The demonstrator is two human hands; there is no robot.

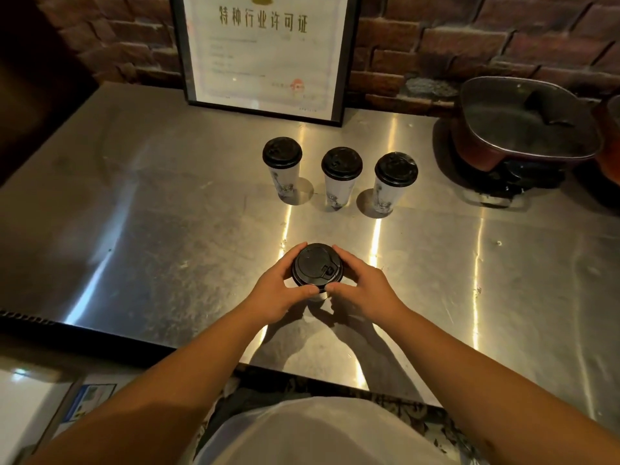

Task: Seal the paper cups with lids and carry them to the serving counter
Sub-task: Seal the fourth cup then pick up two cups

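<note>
Black lid (317, 264): sitting on near cup.
Left hand (280, 290): gripping lid rim.
Right hand (362, 286): gripping lid rim.
Steel counter (167, 213): bearing three lidded cups (341, 177).

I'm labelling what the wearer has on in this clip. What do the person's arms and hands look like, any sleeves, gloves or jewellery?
Both forearms are bare right up to the bottom edge of the picture; no sleeves show. The left hand and right hand wear no gloves, and no watch, ring or bracelet is visible. Below the arms, a light-coloured top covers the torso.
</note>
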